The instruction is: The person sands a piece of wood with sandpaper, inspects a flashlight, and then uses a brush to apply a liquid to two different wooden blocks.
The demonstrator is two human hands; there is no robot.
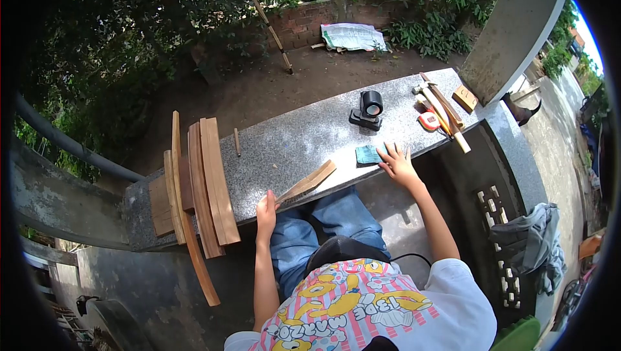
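A thin curved strip of wood (309,180) lies slantwise at the near edge of the stone bench top. My left hand (266,214) is closed around its near end. My right hand (399,166) rests on the bench with its fingers spread. Its fingertips touch the right side of a small green sheet (368,155), which looks like sandpaper and lies flat. Just behind that sheet stands a black lamp-like device (370,110) with a round head.
Several wooden boards (210,179) lie across the bench's left end, overhanging the front edge. A short stick (237,142) lies nearby. At the right are a hammer (424,87), a tape measure (428,120) and a wooden block (465,98). A grey cloth (532,241) hangs at far right.
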